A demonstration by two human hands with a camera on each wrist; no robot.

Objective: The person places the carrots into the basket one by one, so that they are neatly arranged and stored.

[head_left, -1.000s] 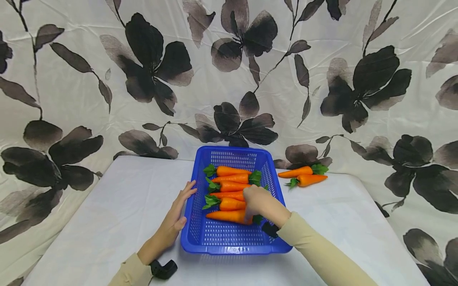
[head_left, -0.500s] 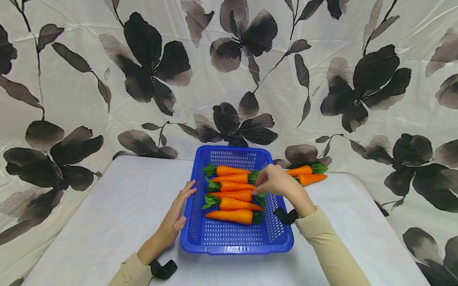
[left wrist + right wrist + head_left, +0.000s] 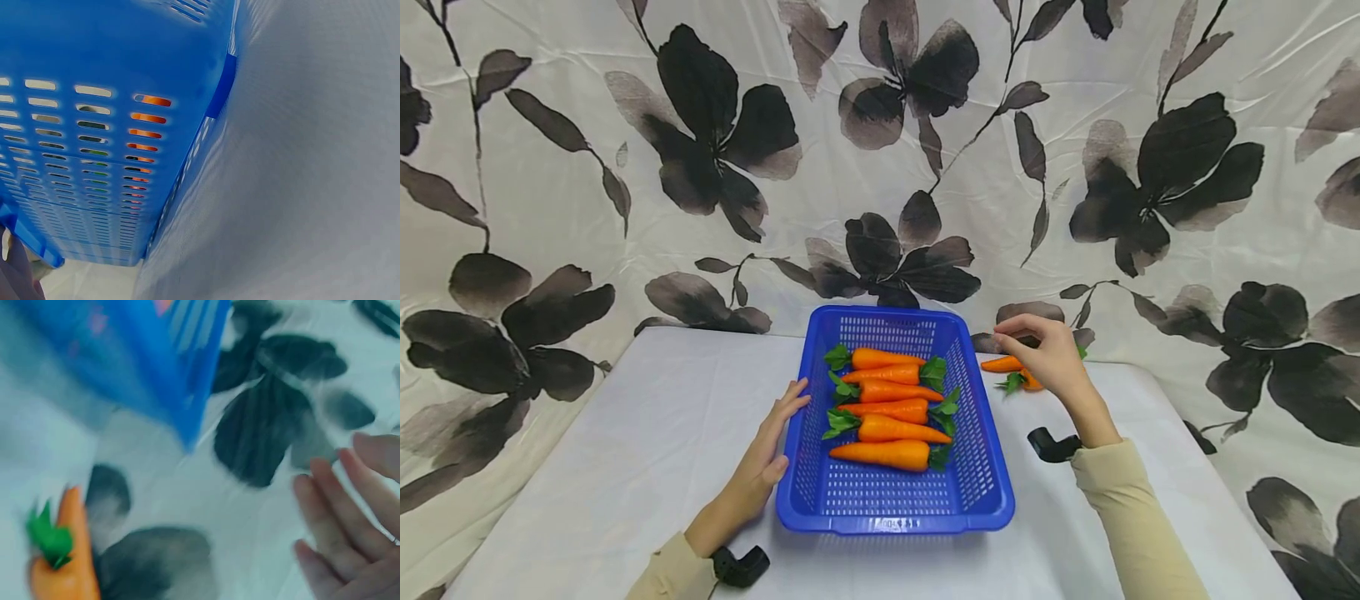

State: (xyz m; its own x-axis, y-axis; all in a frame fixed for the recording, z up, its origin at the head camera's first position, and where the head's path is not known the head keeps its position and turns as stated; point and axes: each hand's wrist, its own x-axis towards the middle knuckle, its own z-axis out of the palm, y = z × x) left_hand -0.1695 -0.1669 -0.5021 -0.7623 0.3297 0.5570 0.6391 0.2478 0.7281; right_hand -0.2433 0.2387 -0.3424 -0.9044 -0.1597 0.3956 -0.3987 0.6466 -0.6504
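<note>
My left hand [image 3: 760,462] rests its straight fingers against the left rim of a blue plastic basket [image 3: 895,523]. Inside the basket lie several orange carrots with green tops, stacked in a row; the nearest carrot [image 3: 880,453] points left. In the left wrist view, orange shows through the slots of the basket wall [image 3: 125,56]. My right hand [image 3: 1043,350] hovers beyond the basket's right side, over two loose carrots [image 3: 1002,364]. It holds nothing, and its fingers are spread apart from the thumb. In the right wrist view, the right hand [image 3: 356,531] is apart from the loose carrots [image 3: 78,550].
A white cloth covers the table [image 3: 662,433]. Behind it hangs a floral backdrop [image 3: 820,167], close to the basket's far rim. A black wrist camera [image 3: 1054,446] sits on my right wrist, and another black wrist camera [image 3: 741,567] on my left.
My right hand has left the carrots in the basket, risen over the right rim and moved right to the two loose carrots. The left hand stays on the basket rim.
</note>
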